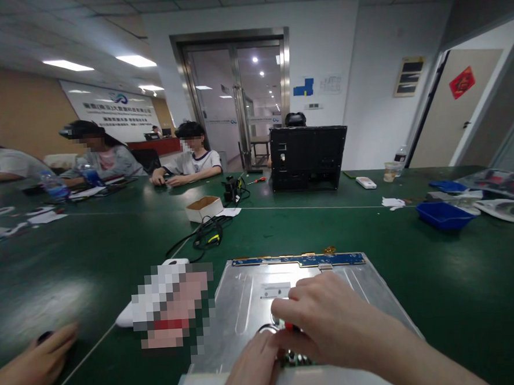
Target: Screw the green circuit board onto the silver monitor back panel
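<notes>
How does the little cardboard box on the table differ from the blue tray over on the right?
The cardboard box is pale brown with white sides; the blue tray is bright blue. The cardboard box sits left of the table's middle, near black cables; the blue tray lies far right, beside papers and bags. The blue tray looks wider and shallower than the cardboard box. Both are open-topped and rest on the green table, beyond the person's hands.

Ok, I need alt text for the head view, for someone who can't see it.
Both hands meet at the near edge of a silver metal panel on a green table: the right hand pinches a small red-tipped tool, the left hand beside it. Another person's hand rests at far left; people sit across.
</notes>
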The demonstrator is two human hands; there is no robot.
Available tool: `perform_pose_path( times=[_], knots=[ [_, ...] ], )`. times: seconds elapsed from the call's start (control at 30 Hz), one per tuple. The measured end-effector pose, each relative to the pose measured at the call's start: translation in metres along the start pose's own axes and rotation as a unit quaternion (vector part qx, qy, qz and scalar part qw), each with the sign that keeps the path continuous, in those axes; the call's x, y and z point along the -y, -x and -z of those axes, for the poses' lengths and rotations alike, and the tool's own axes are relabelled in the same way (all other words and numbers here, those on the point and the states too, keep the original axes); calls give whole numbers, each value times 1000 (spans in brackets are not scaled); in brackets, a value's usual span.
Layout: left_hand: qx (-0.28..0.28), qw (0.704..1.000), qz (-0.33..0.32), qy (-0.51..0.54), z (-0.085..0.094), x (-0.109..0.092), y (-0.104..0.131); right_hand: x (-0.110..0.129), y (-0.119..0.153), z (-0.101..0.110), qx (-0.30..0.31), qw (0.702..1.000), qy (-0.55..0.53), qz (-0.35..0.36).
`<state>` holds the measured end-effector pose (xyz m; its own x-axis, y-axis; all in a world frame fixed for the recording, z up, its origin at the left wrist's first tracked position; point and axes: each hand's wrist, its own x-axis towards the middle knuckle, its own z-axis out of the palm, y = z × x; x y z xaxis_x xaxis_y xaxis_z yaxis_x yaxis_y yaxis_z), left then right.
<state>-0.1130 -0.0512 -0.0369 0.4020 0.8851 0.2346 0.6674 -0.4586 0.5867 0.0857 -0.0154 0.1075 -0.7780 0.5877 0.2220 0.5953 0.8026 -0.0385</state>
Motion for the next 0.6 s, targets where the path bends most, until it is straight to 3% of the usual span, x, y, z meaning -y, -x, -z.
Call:
perform_pose_path(
  times=[0.27,0.47,0.6],
  knots=[
    [8,1000,-1,1,-6,20,0,1,4,11,12,999,-49,13],
    [5,1000,11,-10,-7,21,2,-1,1,1,7,1000,5,-19],
    [8,1000,19,-19,-9,19,0,1,3,7,9,1000,-29,-4]
  ],
)
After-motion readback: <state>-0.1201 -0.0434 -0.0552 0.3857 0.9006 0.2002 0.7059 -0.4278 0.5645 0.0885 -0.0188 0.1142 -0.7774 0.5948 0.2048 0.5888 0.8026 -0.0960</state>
